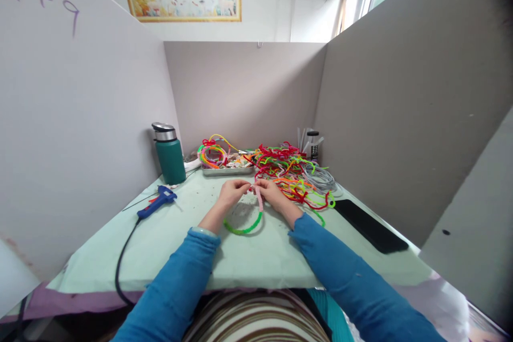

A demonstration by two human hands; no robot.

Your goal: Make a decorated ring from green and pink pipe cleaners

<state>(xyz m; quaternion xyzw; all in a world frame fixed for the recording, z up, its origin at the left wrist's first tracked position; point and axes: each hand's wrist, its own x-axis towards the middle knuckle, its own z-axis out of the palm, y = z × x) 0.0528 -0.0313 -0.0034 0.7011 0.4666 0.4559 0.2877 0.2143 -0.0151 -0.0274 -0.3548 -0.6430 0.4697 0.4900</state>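
My left hand (231,192) and my right hand (270,193) meet over the middle of the pale green table (176,246). Both pinch a pink pipe cleaner (259,200) between their fingertips; its free end hangs down. Below the hands a green pipe cleaner hoop (242,228) curves toward me, and it seems joined to the pink piece. Both arms wear blue sleeves.
A heap of coloured pipe cleaners (292,171) lies behind the right hand, beside a metal tray (228,170) with more loops. A green flask (169,154) stands at the left, a blue glue gun (157,201) with its cord nearby. A black phone (371,224) lies at the right. Partition walls enclose three sides.
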